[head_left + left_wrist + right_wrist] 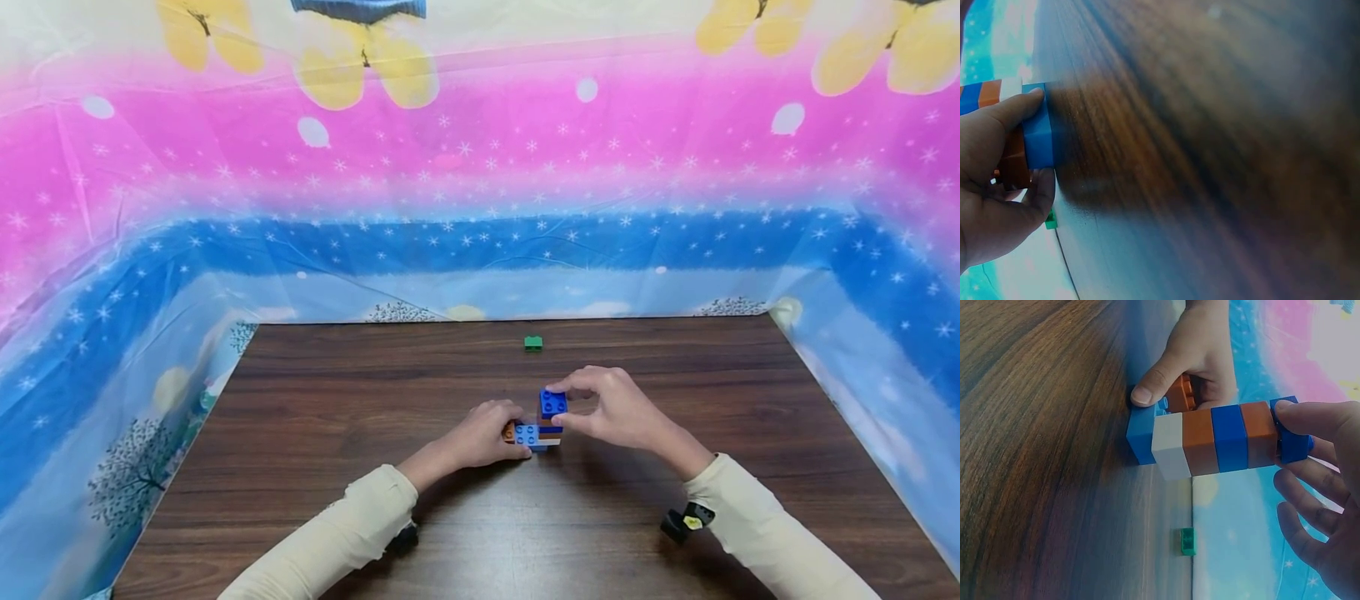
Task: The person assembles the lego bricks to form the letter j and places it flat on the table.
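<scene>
My left hand [483, 433] grips the light blue base brick [1038, 128], thumb on one side and fingers on the other. An orange brick [1179, 394] stands on that base, partly behind the left thumb. Beside it rises a stack: a white brick [1169, 447] lowest, then an orange one [1200, 444], a dark blue one [1230, 439] and another orange one [1259, 434]. At the top, my right hand [618, 408] pinches a dark blue brick [553, 402] between thumb and fingers. This top brick sits slightly askew against the orange brick under it.
A small green brick [533, 343] lies near the far edge of the brown wooden table [337, 375]. Behind and along the sides hangs a patterned pink and blue cloth [480, 167].
</scene>
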A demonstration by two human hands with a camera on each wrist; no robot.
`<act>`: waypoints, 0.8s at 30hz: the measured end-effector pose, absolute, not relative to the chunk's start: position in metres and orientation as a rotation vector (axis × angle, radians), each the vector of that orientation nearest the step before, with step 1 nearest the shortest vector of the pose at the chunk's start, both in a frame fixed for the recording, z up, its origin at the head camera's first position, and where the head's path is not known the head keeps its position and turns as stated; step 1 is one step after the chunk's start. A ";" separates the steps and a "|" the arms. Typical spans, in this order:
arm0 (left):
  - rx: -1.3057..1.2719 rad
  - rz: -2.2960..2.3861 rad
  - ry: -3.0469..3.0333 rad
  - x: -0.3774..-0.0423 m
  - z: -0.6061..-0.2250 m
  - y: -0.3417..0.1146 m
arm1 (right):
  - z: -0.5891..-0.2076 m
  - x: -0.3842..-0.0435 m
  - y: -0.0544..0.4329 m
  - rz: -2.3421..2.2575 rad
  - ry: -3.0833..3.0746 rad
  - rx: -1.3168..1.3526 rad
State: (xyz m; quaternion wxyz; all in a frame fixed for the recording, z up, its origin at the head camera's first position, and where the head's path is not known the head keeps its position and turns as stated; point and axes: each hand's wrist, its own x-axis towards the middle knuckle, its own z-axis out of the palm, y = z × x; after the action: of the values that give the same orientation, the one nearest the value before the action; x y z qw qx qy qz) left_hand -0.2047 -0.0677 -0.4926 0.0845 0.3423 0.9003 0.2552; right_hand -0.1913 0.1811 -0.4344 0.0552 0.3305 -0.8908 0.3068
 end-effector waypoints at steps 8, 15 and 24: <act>1.021 0.757 2.690 -0.205 -0.494 -0.068 | -0.435 -0.192 0.181 0.930 -2.707 1.009; 1.026 0.757 2.686 -0.205 -0.494 -0.068 | -0.437 -0.190 0.181 0.878 -2.686 1.000; 1.030 0.757 2.691 -0.205 -0.494 -0.067 | -0.428 -0.193 0.178 0.631 -2.675 1.075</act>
State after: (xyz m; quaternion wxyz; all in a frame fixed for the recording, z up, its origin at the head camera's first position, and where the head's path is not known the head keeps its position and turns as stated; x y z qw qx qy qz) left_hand -0.2050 -0.0669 -0.4944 0.0811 0.3445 0.9003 0.2534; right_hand -0.1925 0.1779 -0.4283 0.0952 0.3628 -0.9023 0.2128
